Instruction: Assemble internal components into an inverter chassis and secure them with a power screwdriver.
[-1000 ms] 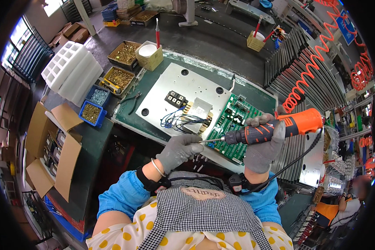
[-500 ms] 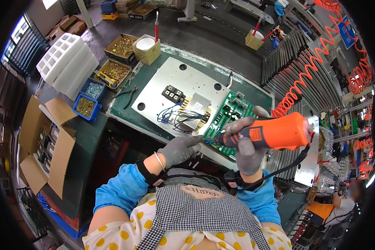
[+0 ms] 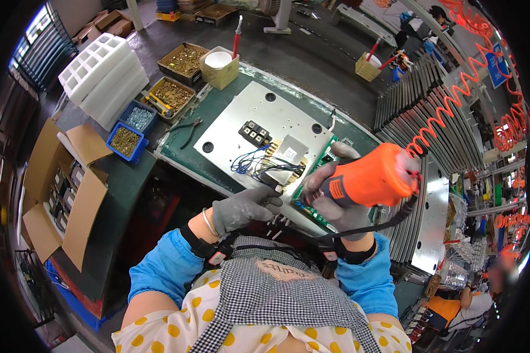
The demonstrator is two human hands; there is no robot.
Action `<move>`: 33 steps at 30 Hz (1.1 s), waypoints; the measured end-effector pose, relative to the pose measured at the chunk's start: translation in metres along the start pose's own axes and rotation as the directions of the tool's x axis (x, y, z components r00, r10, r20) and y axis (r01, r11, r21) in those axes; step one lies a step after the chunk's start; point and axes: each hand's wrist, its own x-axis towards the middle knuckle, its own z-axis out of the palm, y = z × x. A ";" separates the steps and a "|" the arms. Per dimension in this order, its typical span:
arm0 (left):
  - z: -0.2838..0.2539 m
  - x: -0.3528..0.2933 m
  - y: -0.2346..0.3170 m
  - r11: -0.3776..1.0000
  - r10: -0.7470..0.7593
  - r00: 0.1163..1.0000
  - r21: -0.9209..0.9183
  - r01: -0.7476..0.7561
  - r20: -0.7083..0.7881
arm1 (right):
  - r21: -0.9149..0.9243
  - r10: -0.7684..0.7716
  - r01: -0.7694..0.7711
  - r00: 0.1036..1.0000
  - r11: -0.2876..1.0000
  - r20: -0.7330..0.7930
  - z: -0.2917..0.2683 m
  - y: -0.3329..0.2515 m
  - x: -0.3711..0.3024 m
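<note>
My right hand (image 3: pixel 343 216), in a grey glove, is wrapped round an orange and black electric screwdriver (image 3: pixel 371 175). The tool lies tilted over a green circuit board (image 3: pixel 325 157), and its tip is hidden. My left hand (image 3: pixel 241 210), also gloved, is at the near edge of a silver metal plate (image 3: pixel 232 126). Its fingers are bent and close together; whatever they hold, if anything, is hidden. Past its fingertips sits a transformer (image 3: pixel 290 154) with dark blue wires (image 3: pixel 248 165). A black terminal module (image 3: pixel 254 133) is mounted farther back on the plate.
Pliers (image 3: pixel 189 132) lie left of the plate. Bins of screws (image 3: pixel 125 141) and white foam blocks (image 3: pixel 103 76) stand farther left, with an open carton (image 3: pixel 85 217) nearer. A red coiled hose (image 3: pixel 447 103) hangs at right, near stacked metal panels (image 3: pixel 418 88). Someone sits at far right.
The screwdriver and my right hand have shifted left and slightly up over the board. My left hand has drawn back a little to the left, its fingers more bent. The whole view has shifted slightly.
</note>
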 end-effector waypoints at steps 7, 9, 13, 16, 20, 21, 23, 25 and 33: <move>0.019 -0.006 0.007 0.998 0.014 0.995 -0.069 -0.007 0.100 | 0.394 -0.267 0.304 0.952 0.867 -0.148 -0.003 -0.021 -0.001; 0.025 -0.005 0.010 1.000 0.024 0.990 -0.017 -0.022 0.137 | 0.394 -0.160 0.246 0.958 0.886 -0.240 0.000 -0.019 -0.006; 0.030 -0.005 0.014 0.986 0.089 0.992 0.135 -0.100 0.089 | 0.337 -0.116 0.243 0.927 0.910 -0.356 0.000 -0.012 -0.015; 0.030 -0.003 0.016 0.978 -0.032 0.999 0.205 0.027 0.023 | 0.336 -0.118 0.259 0.914 0.905 -0.387 -0.006 -0.012 -0.020; 0.038 0.003 0.014 0.948 -0.017 0.997 0.317 0.041 -0.079 | 0.321 -0.137 0.281 0.904 0.905 -0.405 -0.010 -0.016 -0.025; 0.039 0.004 0.014 0.933 -0.032 0.994 0.353 0.066 -0.102 | 0.316 -0.141 0.288 0.898 0.904 -0.416 -0.009 -0.017 -0.026; 0.040 0.005 0.015 0.894 -0.033 0.992 0.440 0.085 -0.125 | 0.308 -0.155 0.307 0.888 0.901 -0.433 -0.010 -0.018 -0.027; 0.039 0.005 0.015 0.824 0.008 0.991 0.562 0.069 -0.132 | 0.301 -0.165 0.325 0.876 0.897 -0.453 -0.011 -0.019 -0.028; 0.033 0.006 0.001 0.811 0.200 0.977 0.572 -0.122 -0.076 | 0.362 -0.115 0.310 0.875 0.879 -0.470 -0.012 -0.017 -0.034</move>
